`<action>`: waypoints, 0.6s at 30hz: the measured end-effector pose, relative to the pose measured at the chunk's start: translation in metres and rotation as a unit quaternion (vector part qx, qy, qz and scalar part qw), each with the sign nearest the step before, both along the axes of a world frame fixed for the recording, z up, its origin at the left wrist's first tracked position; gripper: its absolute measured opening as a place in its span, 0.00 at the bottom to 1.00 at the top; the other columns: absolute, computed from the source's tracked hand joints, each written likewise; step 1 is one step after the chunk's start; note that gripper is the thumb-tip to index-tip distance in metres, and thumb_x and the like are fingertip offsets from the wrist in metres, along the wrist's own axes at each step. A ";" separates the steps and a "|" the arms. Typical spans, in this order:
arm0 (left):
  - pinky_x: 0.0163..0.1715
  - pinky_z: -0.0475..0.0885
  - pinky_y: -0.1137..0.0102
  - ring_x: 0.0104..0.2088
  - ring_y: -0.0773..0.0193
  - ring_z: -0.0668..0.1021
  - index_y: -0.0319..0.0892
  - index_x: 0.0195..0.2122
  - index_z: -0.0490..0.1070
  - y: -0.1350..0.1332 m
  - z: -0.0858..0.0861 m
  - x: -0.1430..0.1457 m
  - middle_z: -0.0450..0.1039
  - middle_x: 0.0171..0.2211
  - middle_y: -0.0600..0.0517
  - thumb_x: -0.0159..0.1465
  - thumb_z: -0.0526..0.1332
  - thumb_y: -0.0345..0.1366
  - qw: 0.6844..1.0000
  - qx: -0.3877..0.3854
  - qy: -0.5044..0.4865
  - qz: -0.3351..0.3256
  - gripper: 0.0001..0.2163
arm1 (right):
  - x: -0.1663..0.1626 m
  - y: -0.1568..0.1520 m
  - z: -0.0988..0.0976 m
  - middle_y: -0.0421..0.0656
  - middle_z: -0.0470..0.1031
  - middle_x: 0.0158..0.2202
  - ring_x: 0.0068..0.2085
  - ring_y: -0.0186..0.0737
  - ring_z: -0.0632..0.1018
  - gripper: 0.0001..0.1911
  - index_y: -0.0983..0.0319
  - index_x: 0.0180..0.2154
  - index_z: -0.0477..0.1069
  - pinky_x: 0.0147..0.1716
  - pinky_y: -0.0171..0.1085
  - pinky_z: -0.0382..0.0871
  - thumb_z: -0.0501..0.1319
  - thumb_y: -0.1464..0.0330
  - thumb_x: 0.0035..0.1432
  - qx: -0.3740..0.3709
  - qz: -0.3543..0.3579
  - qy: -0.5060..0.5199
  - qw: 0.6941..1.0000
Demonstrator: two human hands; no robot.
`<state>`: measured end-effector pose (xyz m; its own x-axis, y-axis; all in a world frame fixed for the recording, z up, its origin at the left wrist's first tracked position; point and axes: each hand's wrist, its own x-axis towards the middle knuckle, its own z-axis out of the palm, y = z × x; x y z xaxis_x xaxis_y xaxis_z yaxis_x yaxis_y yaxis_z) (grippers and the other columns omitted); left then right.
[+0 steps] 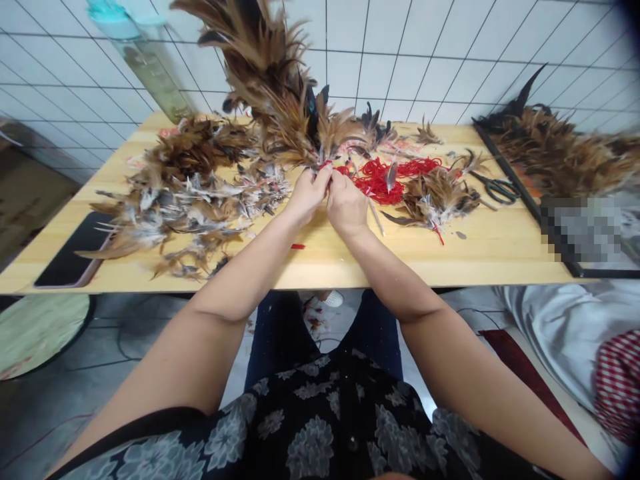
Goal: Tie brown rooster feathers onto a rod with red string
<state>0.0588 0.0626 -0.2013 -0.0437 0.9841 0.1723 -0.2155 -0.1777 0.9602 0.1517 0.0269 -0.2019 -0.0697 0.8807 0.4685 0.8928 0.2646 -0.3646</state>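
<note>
My left hand [306, 195] and my right hand [349, 202] meet at the middle of the table, fingers closed around the lower end of a feather duster [280, 87]. Its long brown and black plumes lean up and left toward the tiled wall. Red string shows at the pinched base, but exactly how each hand grips it is hidden. Right of my hands lies a tangle of red string [380, 180]. Beside that is a small bunch of feathers [440, 193] with a red tie at its lower end. Loose feathers [200, 193] spread to the left of my hands.
A dark phone [75, 250] lies at the table's left front edge. Behind stands a tall bottle with a turquoise lid [150, 73]. Scissors [500, 189] rest on the right, next to a black-rimmed tray [533, 200] holding more feathers. A thin stick [376, 217] lies near my right hand.
</note>
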 end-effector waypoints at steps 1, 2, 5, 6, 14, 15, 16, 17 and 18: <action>0.22 0.53 0.75 0.21 0.72 0.60 0.41 0.24 0.62 0.000 -0.001 -0.001 0.55 0.20 0.58 0.71 0.66 0.44 1.000 0.009 0.008 -0.003 0.22 | 0.000 -0.001 0.001 0.57 0.78 0.47 0.49 0.47 0.82 0.23 0.68 0.61 0.71 0.50 0.41 0.76 0.44 0.70 0.76 -0.004 -0.004 -0.010 1.000; 0.22 0.53 0.74 0.22 0.72 0.60 0.41 0.24 0.62 0.001 -0.001 -0.003 0.55 0.20 0.57 0.71 0.66 0.45 1.000 0.020 0.019 -0.007 0.22 | 0.000 -0.002 0.003 0.57 0.79 0.47 0.49 0.47 0.82 0.23 0.68 0.61 0.72 0.49 0.41 0.76 0.44 0.69 0.76 -0.004 -0.007 -0.018 1.000; 0.22 0.52 0.73 0.23 0.70 0.59 0.41 0.22 0.62 0.000 0.001 -0.006 0.56 0.20 0.56 0.70 0.66 0.44 0.997 0.046 0.059 0.004 0.22 | 0.000 -0.005 0.007 0.57 0.80 0.48 0.48 0.47 0.83 0.24 0.68 0.61 0.73 0.47 0.40 0.75 0.45 0.69 0.76 0.002 -0.009 -0.032 0.999; 0.22 0.52 0.73 0.23 0.70 0.59 0.41 0.22 0.62 -0.001 0.002 -0.007 0.55 0.20 0.56 0.70 0.65 0.43 0.996 0.047 0.075 0.011 0.22 | 0.001 -0.006 0.008 0.58 0.80 0.49 0.47 0.47 0.83 0.24 0.68 0.61 0.73 0.46 0.39 0.75 0.45 0.69 0.76 0.002 -0.010 -0.036 0.999; 0.22 0.52 0.70 0.22 0.69 0.58 0.42 0.19 0.60 -0.016 0.020 -0.004 0.54 0.18 0.55 0.70 0.61 0.46 0.985 0.034 0.164 0.033 0.23 | 0.005 -0.009 0.008 0.59 0.83 0.46 0.44 0.49 0.84 0.26 0.69 0.59 0.76 0.40 0.40 0.73 0.45 0.69 0.75 0.044 -0.017 -0.052 0.998; 0.23 0.53 0.70 0.22 0.69 0.59 0.42 0.20 0.60 -0.017 0.021 -0.004 0.55 0.18 0.55 0.70 0.61 0.46 0.985 0.034 0.167 0.035 0.23 | 0.005 -0.008 0.006 0.59 0.83 0.46 0.44 0.50 0.84 0.26 0.70 0.59 0.76 0.40 0.40 0.73 0.44 0.69 0.75 0.048 -0.017 -0.053 0.997; 0.23 0.54 0.70 0.22 0.69 0.60 0.42 0.20 0.60 -0.017 0.021 -0.004 0.56 0.18 0.55 0.70 0.60 0.46 0.985 0.033 0.167 0.035 0.23 | 0.005 -0.008 0.005 0.60 0.83 0.47 0.44 0.50 0.84 0.25 0.70 0.59 0.76 0.40 0.41 0.73 0.45 0.69 0.75 0.051 -0.016 -0.053 0.997; 0.23 0.55 0.70 0.23 0.68 0.60 0.42 0.20 0.61 -0.017 0.020 -0.004 0.57 0.18 0.55 0.70 0.60 0.45 0.985 0.032 0.167 0.034 0.22 | 0.005 -0.008 0.004 0.60 0.83 0.48 0.44 0.51 0.84 0.25 0.70 0.60 0.75 0.40 0.41 0.73 0.46 0.69 0.74 0.052 -0.012 -0.052 0.997; 0.24 0.55 0.70 0.23 0.68 0.61 0.42 0.20 0.61 -0.016 0.020 -0.005 0.57 0.18 0.55 0.70 0.59 0.45 0.985 0.030 0.168 0.035 0.21 | 0.005 -0.008 0.004 0.61 0.82 0.49 0.45 0.51 0.84 0.25 0.70 0.60 0.74 0.41 0.42 0.74 0.47 0.69 0.74 0.050 -0.008 -0.051 0.997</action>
